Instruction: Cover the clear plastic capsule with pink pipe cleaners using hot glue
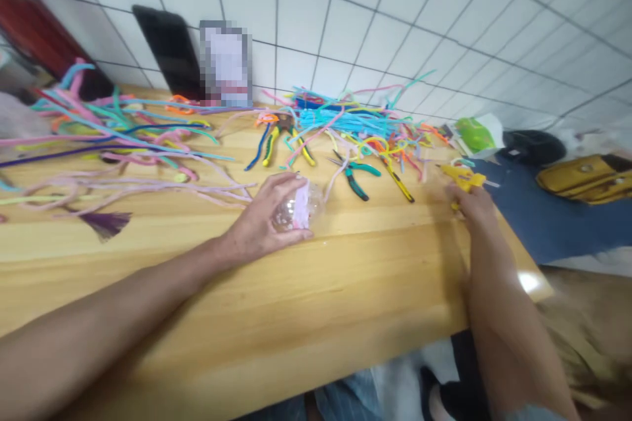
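Note:
My left hand [264, 217] is wrapped round a clear plastic ball [284, 216] with a pale lilac band across it, low over the wooden table. From the ball's right side a lilac pipe cleaner [336, 174] runs up toward the pile behind. Out at the table's right end, my right hand [471, 204] grips a yellow glue gun [460, 176] by its handle, with the nozzle pointing left. Between the hands, farther back, lie green-handled pliers [356, 179] and a yellow utility knife [399, 181].
Pipe cleaners [118, 125] in many colours are heaped at the left, with a purple tassel [106, 223] in front. Yellow-and-green pliers [284, 138] lie by a light-blue bundle [343, 122]. Two phones, one a dark phone [168, 49], lean on the tiled wall. A yellow bag [585, 179] sits beyond the right edge.

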Demonstrator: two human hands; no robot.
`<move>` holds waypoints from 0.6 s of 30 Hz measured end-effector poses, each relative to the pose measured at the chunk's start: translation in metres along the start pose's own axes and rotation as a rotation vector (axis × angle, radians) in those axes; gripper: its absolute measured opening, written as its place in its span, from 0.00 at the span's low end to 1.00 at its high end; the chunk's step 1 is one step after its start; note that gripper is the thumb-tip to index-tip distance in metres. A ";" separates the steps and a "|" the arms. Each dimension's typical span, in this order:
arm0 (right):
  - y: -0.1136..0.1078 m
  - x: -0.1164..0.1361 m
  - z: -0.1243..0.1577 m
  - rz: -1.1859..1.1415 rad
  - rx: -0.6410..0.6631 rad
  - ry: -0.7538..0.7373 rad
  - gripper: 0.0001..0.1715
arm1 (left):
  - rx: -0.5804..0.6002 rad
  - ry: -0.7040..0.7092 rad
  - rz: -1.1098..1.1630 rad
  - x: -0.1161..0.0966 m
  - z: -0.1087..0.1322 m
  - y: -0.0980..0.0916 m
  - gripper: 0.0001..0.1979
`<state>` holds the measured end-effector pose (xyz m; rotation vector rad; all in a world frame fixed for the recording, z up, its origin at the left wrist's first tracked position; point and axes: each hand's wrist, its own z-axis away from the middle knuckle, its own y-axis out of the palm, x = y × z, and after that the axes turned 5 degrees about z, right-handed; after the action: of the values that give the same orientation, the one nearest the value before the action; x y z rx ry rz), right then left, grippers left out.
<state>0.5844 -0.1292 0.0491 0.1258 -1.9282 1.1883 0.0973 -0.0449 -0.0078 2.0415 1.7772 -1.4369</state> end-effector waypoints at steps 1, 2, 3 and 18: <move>0.000 0.007 0.002 -0.032 -0.016 0.014 0.23 | -0.002 0.002 0.007 0.000 0.000 0.000 0.45; 0.000 0.015 0.006 -0.068 -0.020 0.024 0.22 | -0.004 0.005 0.014 0.001 0.000 0.000 0.45; 0.000 0.025 0.012 -0.107 -0.004 0.025 0.20 | -0.006 0.012 0.022 0.001 0.000 0.000 0.45; 0.066 0.138 0.115 -0.324 0.805 -0.222 0.25 | -0.001 0.015 0.054 -0.002 -0.001 -0.001 0.40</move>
<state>0.3953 -0.1369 0.0781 0.9869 -1.4147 1.6965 0.0975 -0.0454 -0.0051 2.0888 1.7134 -1.4089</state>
